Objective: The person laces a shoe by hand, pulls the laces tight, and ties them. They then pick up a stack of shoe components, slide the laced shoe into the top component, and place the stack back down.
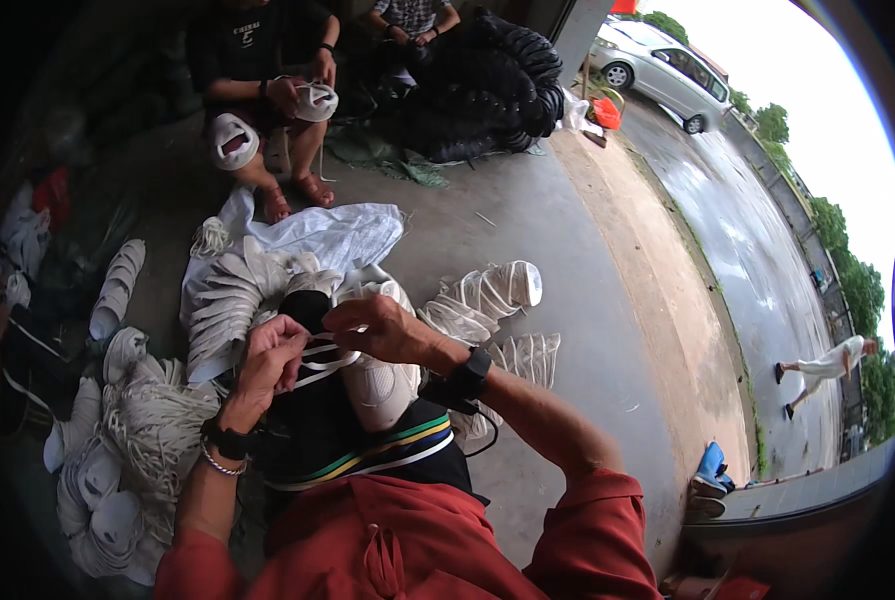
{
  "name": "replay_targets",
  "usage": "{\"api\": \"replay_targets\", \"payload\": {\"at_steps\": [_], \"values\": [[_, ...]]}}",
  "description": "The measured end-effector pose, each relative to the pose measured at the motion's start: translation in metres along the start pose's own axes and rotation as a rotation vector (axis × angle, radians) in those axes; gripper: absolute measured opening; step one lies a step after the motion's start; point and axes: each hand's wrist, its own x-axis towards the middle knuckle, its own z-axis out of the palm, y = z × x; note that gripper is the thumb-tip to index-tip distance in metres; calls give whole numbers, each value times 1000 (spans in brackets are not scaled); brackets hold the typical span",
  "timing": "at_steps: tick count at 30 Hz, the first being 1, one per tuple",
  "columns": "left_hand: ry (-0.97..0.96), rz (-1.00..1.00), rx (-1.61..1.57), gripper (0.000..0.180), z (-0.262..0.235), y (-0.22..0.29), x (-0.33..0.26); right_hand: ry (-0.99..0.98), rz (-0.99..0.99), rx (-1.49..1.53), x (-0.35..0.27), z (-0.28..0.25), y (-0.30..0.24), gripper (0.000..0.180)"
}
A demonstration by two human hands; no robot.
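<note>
- Left hand (276,355): pinching the lace (326,370).
- Right hand (390,330): fingers bent; cannot tell whether gripping.
- Shoe (380,392): below right hand, the nearer; long axis toward the shirt (373,530).

I see a matt white shoe upper (376,392) at centre. The silver car (665,72), upper right, shows glossy metal.

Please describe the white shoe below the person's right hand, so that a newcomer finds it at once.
Find the red shirt at the lower edge, then the black striped cloth above it. The white shoe overlaps this cloth, rounded end toward the shirt, unlike the stacked shoes beyond.
</note>
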Motion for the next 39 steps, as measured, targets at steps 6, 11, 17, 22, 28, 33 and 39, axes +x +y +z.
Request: {"api": "replay_targets", "payload": {"at_steps": [6, 11, 17, 22, 28, 33, 39], "values": [[-64, 119, 12, 16, 6, 3, 3, -94, 153, 9, 9, -4, -24, 11], [-37, 92, -56, 17, 14, 1, 4, -39, 259, -50, 9, -10, -21, 10], [98, 315, 372, 7, 14, -52, 33, 182, 299, -366, -4, -29, 10, 10], [175, 378, 588, 8, 28, -52, 35, 232, 213, -404, -9, -18, 16, 7], [-31, 91, 119, 20, 34, -22, 29, 266, 20, -407, -2, -14, 13, 9], [-121, -44, -159, 30, 37, -11, 26, 224, -1, -223, 9, -6, -4, 9], [-94, -70, -29, 37, 36, -18, 26, 291, 29, -198, 1, -15, 8, 8]]}}
